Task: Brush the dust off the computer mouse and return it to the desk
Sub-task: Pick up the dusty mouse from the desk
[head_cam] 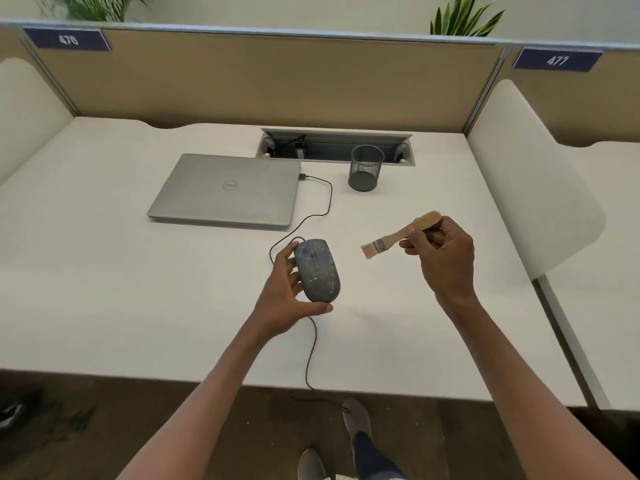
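The left hand [289, 299] cups a dark grey corded computer mouse [317, 270] above the white desk [104, 289], thumb under its rear end and fingers along its left side; its long axis runs nearly front to back, cable end pointing away toward the closed silver laptop [225, 190]. Pale dust specks cover its rounded top. Well apart to the right, the right hand [441, 252] pinches a small wooden-handled brush [398, 235], bristles pointing left toward the mouse.
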Motion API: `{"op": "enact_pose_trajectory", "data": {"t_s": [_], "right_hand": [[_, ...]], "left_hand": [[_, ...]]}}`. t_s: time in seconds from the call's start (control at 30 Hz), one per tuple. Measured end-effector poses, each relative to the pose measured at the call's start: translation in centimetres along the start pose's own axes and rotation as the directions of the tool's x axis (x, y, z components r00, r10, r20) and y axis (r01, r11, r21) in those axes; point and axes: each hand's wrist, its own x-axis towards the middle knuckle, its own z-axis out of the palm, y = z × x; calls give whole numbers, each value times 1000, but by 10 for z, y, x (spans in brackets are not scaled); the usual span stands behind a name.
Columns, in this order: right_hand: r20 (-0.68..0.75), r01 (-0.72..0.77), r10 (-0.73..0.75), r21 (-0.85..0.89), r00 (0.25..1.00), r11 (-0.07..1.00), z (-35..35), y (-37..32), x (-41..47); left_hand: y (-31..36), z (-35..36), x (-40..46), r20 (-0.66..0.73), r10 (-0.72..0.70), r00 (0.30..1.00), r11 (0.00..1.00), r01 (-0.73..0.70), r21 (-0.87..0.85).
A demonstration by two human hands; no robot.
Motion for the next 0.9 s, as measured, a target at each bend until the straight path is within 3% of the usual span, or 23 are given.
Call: {"op": "enact_pose_trajectory", "data": {"t_s": [0.43,0.9], "right_hand": [[54,59,-60,25,997,998,-8,-20,-57],[166,127,-131,34,977,991,-45,-37,-113]], "left_hand": [[11,9,-63,57,-36,998,998,34,51],[25,35,-152,-64,-28,998,997,33,70]]}}
